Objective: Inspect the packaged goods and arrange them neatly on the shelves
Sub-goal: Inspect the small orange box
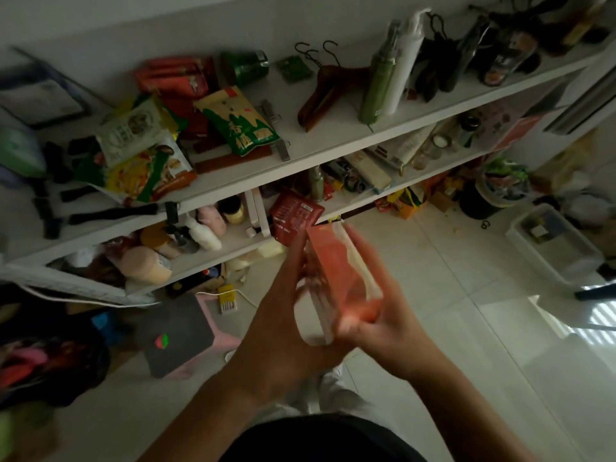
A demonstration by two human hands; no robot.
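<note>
Orange packet (345,278) held between both hands, near side of the shelves (333,135), above the floor.

Packet is stood on edge and motion-blurred. Left hand (286,315) is laid against its left face, fingers (305,275) together and roughly straight, blurred. Right hand (380,315) is wrapped round the right side, fingers up along that face, thumb clamped at the near end. A dark red packet (295,213) is seen just beyond, at the middle shelf edge.

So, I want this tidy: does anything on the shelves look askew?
Yes. The snack packets on the top shelf lie heaped and tilted over one another, and wooden hangers lie flat beside them.
</note>
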